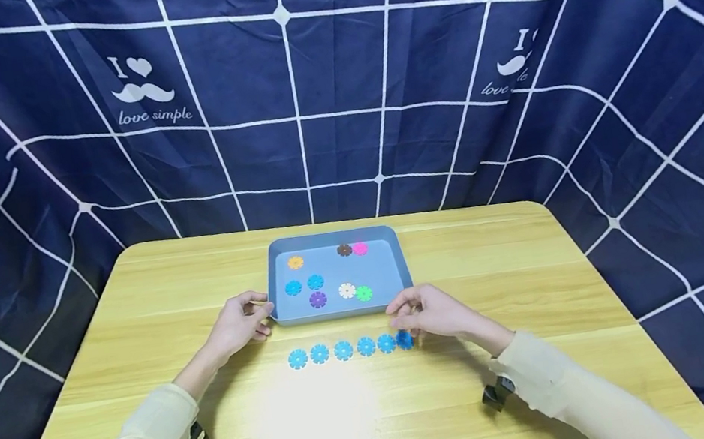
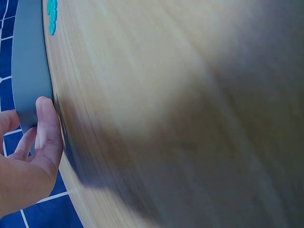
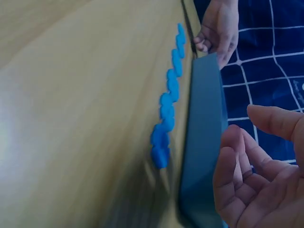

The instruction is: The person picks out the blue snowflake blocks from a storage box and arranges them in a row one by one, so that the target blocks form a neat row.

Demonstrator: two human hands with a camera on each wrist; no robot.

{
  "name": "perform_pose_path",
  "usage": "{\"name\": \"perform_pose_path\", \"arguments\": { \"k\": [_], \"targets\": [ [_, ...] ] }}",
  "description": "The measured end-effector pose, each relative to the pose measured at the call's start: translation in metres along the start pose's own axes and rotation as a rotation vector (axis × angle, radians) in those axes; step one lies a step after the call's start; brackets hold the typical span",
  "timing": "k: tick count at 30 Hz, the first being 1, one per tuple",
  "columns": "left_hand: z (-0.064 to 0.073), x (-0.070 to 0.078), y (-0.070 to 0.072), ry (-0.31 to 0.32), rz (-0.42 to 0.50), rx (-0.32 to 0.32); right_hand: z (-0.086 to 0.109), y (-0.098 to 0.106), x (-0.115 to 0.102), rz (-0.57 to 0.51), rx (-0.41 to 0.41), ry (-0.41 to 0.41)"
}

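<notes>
A shallow blue-grey tray (image 1: 344, 313) lies on the table, with notched plastic discs in several colours inside. My left hand (image 1: 243, 321) grips its near left corner, thumb by the rim and fingers at the outer wall (image 2: 32, 61). In front of the tray runs a row of several blue notched discs (image 1: 343, 350). My right hand (image 1: 432, 311) hovers near the tray's near right corner, over the row's right end. Its fingers are loosely bent, with nothing between them in the right wrist view. The rightmost blue disc (image 1: 404, 340) is shaded and partly covered by that hand in the head view.
Inside the tray are an orange disc (image 1: 295, 262), a brown disc (image 1: 344, 249), a pink disc (image 1: 360, 248), two blue ones, a purple disc (image 1: 318, 300), a cream disc (image 1: 347, 291) and a green disc (image 1: 364, 293). Dark blue curtain (image 1: 329, 63) surrounds the wooden table (image 1: 480, 253).
</notes>
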State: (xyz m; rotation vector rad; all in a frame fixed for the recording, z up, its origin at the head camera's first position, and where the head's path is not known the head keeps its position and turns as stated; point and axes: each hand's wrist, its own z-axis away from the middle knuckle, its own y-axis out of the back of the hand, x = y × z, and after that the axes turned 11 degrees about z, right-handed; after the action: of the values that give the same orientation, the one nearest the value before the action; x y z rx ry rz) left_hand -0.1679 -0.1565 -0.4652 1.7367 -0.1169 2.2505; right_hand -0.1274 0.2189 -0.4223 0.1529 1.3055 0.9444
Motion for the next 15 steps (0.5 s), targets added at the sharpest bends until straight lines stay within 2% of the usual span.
{"name": "perform_pose_path", "arguments": {
  "k": [6,15],
  "targets": [
    [0.001,0.002,0.001,0.000,0.001,0.000,-0.011,0.000,-0.016,0.030,-0.023,0.062],
    [0.000,0.003,0.001,0.009,0.000,-0.004,-0.035,0.000,-0.035,0.099,0.005,0.115]
  ]
}}
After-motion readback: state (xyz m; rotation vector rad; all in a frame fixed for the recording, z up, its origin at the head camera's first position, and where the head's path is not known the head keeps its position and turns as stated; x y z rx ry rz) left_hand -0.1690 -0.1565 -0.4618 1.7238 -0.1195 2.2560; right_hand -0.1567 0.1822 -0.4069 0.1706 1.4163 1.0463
